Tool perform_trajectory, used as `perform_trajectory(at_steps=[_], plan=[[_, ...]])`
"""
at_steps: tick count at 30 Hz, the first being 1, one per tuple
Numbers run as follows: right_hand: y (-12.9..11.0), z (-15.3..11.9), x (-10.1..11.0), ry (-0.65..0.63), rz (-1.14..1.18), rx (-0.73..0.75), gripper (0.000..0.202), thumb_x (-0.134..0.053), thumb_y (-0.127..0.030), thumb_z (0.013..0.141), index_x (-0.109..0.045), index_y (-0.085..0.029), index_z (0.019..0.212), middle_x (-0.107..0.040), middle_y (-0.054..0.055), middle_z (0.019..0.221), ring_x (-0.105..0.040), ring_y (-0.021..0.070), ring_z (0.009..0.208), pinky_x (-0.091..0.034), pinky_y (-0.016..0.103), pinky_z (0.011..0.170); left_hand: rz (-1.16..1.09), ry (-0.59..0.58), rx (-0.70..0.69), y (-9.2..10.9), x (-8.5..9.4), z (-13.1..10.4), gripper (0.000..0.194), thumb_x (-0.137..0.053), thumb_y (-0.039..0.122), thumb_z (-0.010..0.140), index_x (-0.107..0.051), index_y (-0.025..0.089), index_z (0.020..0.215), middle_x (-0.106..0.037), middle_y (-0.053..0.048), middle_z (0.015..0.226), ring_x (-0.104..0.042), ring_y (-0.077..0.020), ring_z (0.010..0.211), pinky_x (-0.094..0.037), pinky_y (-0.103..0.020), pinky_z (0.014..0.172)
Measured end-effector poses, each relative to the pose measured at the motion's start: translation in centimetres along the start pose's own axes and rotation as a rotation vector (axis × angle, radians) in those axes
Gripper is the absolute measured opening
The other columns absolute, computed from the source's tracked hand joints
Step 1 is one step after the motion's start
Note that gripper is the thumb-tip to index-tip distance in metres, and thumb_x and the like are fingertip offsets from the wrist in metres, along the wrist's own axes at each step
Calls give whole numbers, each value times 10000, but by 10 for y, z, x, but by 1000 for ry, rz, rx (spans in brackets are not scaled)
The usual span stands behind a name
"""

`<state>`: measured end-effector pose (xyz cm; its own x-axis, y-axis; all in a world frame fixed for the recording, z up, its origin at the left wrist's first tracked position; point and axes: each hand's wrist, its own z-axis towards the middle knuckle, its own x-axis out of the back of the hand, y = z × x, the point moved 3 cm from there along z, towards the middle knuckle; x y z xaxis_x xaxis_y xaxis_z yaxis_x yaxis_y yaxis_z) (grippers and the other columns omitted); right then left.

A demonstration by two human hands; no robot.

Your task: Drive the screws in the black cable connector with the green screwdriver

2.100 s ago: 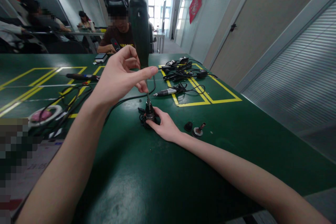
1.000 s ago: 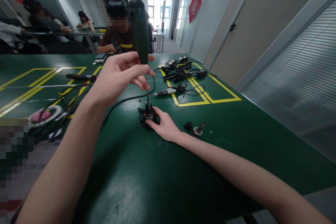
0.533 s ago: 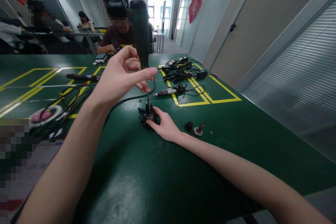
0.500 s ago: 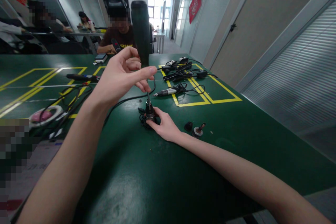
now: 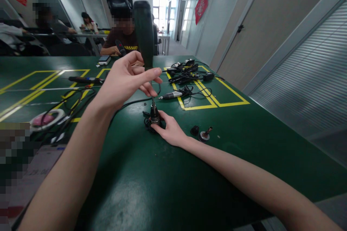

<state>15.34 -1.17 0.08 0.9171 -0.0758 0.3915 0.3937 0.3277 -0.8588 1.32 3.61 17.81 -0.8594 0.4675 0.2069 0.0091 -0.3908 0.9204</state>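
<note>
A large dark screwdriver [image 5: 144, 36] stands nearly upright, tilted slightly left at its top, its thin metal shaft pointing down. My left hand [image 5: 130, 74] has its thumb and fingers closed around the screwdriver's lower end and shaft. The tip reaches into the top of a small black, cone-shaped piece with a metal collar [image 5: 154, 116] standing on the table. My right hand [image 5: 170, 130] grips that piece low down between thumb and fingers. A coiled black cord [image 5: 148, 122] lies against it. Beside my right wrist are a black cap [image 5: 194, 130] and a round metal part with a stem [image 5: 204, 135].
On the green table [image 5: 130, 173] lie a grey pen-shaped tool [image 5: 172, 95], a pile of black cables [image 5: 187, 72], another screwdriver [image 5: 85, 79] and a tape roll [image 5: 47, 119]. A person [image 5: 123, 36] sits across the table. Cables run along the left.
The screwdriver's handle has tilted a little to the left, and my left hand has shifted very slightly. My right hand and the black piece stay in place.
</note>
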Motion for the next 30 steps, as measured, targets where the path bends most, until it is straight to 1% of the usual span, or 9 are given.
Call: perform_trajectory(at_steps=[2,7,10,13,17,20,24,27,30], plan=[[0,0,0,-2,0,-3,364,-689,-294,895,-671,-190,1243,-784,98,1177,-730,279,1102,-550,421,995,6,-6,2,-1,1,0,542,-891,409,801,-595,215,1211,-803,19,809,-716,-149,588,-587,-286,613],[1,0,-1,-6,4,-1,373,-681,-294,899,-669,-181,1254,-781,107,1191,-730,281,1118,-548,424,1010,-2,-24,-35,-2,5,0,312,-757,344,881,-698,153,1120,-827,-79,956,-761,-170,648,-625,-309,666],[1,0,-1,-7,6,-2,392,-682,-295,897,-663,-174,1270,-780,115,1196,-728,286,1120,-547,433,1018,27,-49,-40,-3,7,0,280,-731,332,902,-739,137,1104,-832,-105,1009,-795,-186,720,-634,-286,683],[1,0,0,-3,5,-1,399,-685,-295,892,-661,-158,1265,-780,126,1190,-726,293,1103,-547,444,1012,45,-58,-42,-4,7,1,285,-801,360,885,-699,163,1064,-829,-90,964,-807,-197,739,-632,-289,690],[0,0,0,1,7,6,363,-693,-288,890,-670,-182,1237,-783,102,1176,-726,279,1105,-547,424,1005,19,-33,-45,-4,5,1,427,-900,377,815,-629,198,1092,-781,-3,794,-769,-185,644,-613,-306,642],[0,0,0,1,7,10,344,-693,-289,895,-673,-192,1224,-784,93,1167,-730,271,1094,-548,414,995,-5,11,-50,-4,3,0,489,-956,361,743,-637,209,1082,-746,34,753,-756,-182,671,-606,-302,633],[0,0,0,1,7,9,356,-688,-285,893,-670,-182,1233,-784,102,1169,-732,276,1092,-547,421,993,-9,23,-58,-3,3,1,508,-954,363,727,-636,202,1089,-737,31,757,-732,-171,609,-572,-303,576],[0,0,0,-2,8,7,361,-689,-282,891,-672,-185,1238,-784,102,1176,-732,276,1098,-551,419,991,24,-32,-42,-3,4,1,506,-930,428,765,-621,219,1106,-758,21,777,-754,-184,632,-581,-313,609],[-1,0,0,-6,11,10,376,-685,-286,892,-669,-177,1253,-781,112,1190,-732,283,1112,-550,428,998,18,-42,-21,-4,6,1,470,-903,436,799,-629,214,1109,-797,6,826,-775,-193,709,-594,-308,663]])
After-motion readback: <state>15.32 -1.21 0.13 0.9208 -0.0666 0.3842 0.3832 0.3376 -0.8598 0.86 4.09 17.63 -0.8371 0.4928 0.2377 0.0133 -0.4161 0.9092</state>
